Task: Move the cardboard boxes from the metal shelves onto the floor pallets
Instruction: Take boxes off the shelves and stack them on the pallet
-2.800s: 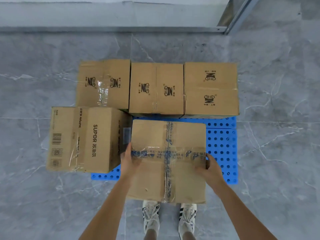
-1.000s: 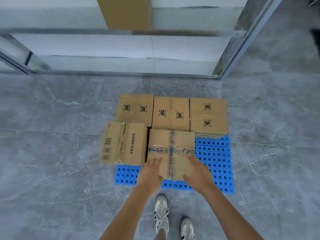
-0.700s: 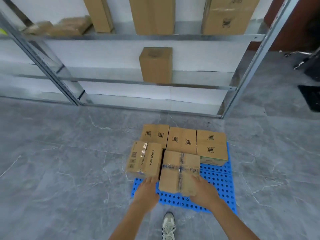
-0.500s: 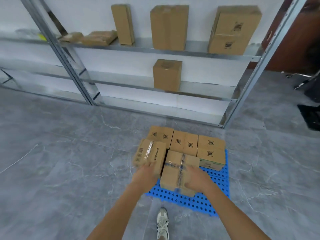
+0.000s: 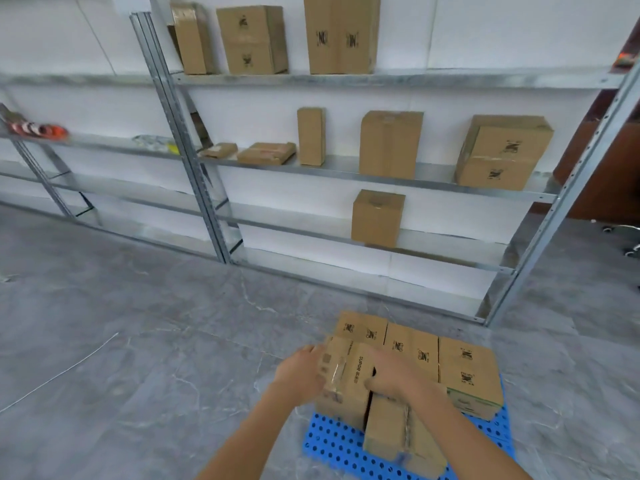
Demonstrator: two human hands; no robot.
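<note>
A blue perforated pallet (image 5: 332, 448) lies on the grey floor at the lower right and carries several cardboard boxes. My left hand (image 5: 301, 372) grips the left side of the SUPOR-printed box (image 5: 349, 379), and my right hand (image 5: 398, 379) grips its right side, at the gap beside the taped box (image 5: 398, 441). Three logo boxes stand in a row behind them, the rightmost one (image 5: 467, 372) the largest. More boxes stand on the metal shelves: one (image 5: 376, 218) on the low shelf, a tall one (image 5: 389, 143) on the middle shelf, another (image 5: 341, 32) on top.
The shelf frame's steel upright (image 5: 187, 133) splits two bays along the white wall. Flat packets (image 5: 266, 153) lie on the middle shelf. A brown cabinet (image 5: 609, 168) and a chair base (image 5: 623, 237) stand at the far right. Bare grey floor (image 5: 138, 358) stretches left.
I have let go of the taped box, which now rests on the pallet. My view has risen to take in the shelves. Both hands have moved left onto the SUPOR box.
</note>
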